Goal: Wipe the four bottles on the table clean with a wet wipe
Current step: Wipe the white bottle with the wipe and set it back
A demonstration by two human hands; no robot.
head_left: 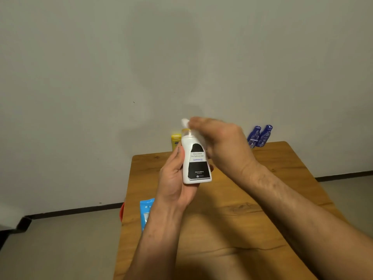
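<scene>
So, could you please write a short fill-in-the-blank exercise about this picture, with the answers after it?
1. The left hand holds a white bottle with a ____ label.
2. The right hand presses a white wipe on the bottle's ____.
3. Two ____ bottles stand at the table's far right corner.
4. The bottle behind the held one is ____.

Answers: black; top; blue; yellow

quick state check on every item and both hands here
white bottle: upright, held off the table
left hand: gripping white bottle
right hand: at bottle top with wet wipe
yellow bottle: standing, far edge
two blue bottles: standing, far right
blue wipe pack: lying on table, left edge
</scene>
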